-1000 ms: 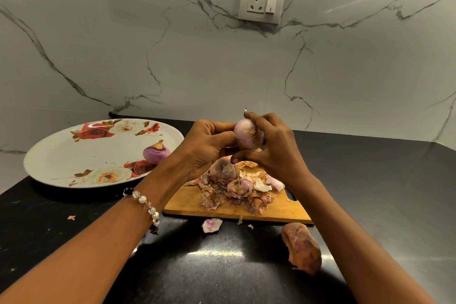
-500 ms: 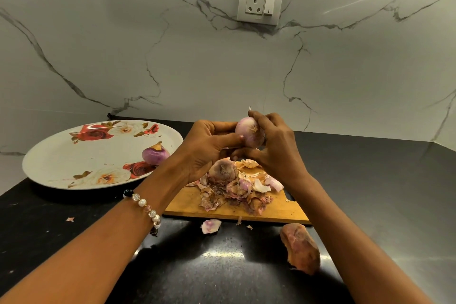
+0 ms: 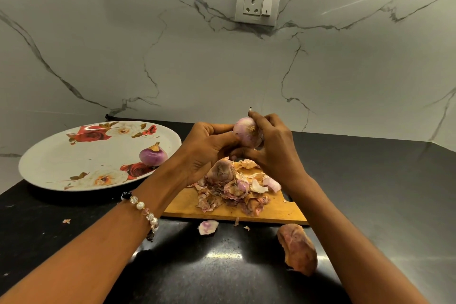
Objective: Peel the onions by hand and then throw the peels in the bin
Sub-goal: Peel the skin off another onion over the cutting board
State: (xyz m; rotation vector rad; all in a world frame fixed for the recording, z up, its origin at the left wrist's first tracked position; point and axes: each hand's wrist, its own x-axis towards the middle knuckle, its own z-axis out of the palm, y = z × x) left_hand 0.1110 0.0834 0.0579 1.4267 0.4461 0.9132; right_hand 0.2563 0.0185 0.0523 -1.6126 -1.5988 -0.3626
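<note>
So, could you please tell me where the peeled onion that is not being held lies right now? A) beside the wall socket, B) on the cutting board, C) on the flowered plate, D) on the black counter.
C: the peeled onion sits on the plate, left of the board, while both the left hand and the right hand hold another onion.

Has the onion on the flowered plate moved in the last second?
No. The onion on the plate still sits by the same red rose print near the plate's right edge; only the camera view shifted slightly.
</note>
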